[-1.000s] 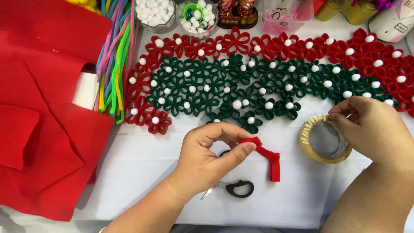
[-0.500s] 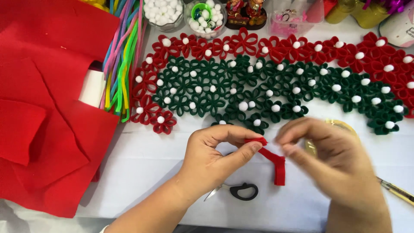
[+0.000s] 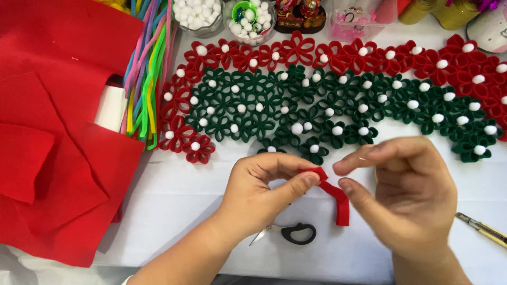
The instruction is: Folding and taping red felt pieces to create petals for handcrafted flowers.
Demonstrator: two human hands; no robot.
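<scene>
White cloth (image 3: pixel 174 195) covers the work table, and many craft things lie on it. At the far left, large sheets of red felt (image 3: pixel 58 105) overlap, and beside them is a bundle of coloured pipe cleaners (image 3: pixel 148 68). Across the top spreads a mat of felt flowers (image 3: pixel 327 89), red outside and green inside, each with a white pompom.

Lower in the middle, the left hand (image 3: pixel 259 195) pinches the upper end of a red felt strip (image 3: pixel 338 198) between thumb and forefinger, closed tight on it. From this pinch the strip goes down and to the right, then bends and hangs straight down, so its long axis is almost vertical at the free end. Small scissors (image 3: pixel 290 232) lie on the cloth just below this hand.

The right hand (image 3: pixel 412 195) is just to the right of the strip. Its thumb and forefinger are apart, open toward the strip, and seem to hold nothing; the thumb tip is very near the bend. A thin tool (image 3: pixel 483 228) lies at the far right.
</scene>
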